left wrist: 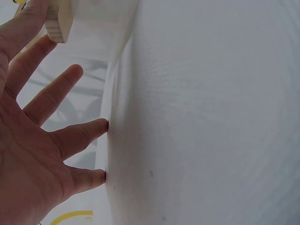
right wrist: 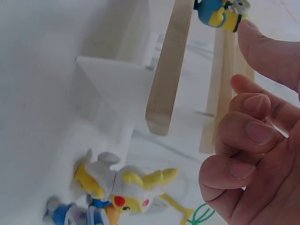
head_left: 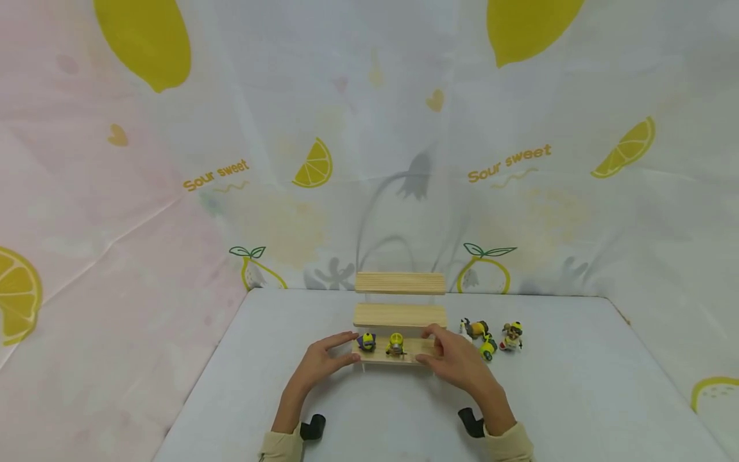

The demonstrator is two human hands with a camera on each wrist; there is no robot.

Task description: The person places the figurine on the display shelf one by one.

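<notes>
A small three-tier wooden shelf [head_left: 401, 314] stands on the table. On its lowest board stand two yellow figurines: one with purple [head_left: 366, 342] at the left end, one with goggles [head_left: 396, 344] near the middle. My left hand [head_left: 323, 358] is at the board's left end, fingers spread; in the left wrist view its index fingertip meets the board's end [left wrist: 58, 28]. Over the right part of the same board is my right hand [head_left: 456, 359], thumb and index finger apart, other fingers loosely bent. A blue-and-yellow figurine [right wrist: 218, 14] appears beside its thumb tip; contact is unclear.
Several figurines lie right of the shelf, among them a yellow-and-green one [head_left: 488, 347] and a red-and-white one with a yellow top [head_left: 511, 336]. A white one with red cheeks [right wrist: 136, 187] shows in the right wrist view. Lemon-print cloth [head_left: 398, 128] hangs behind.
</notes>
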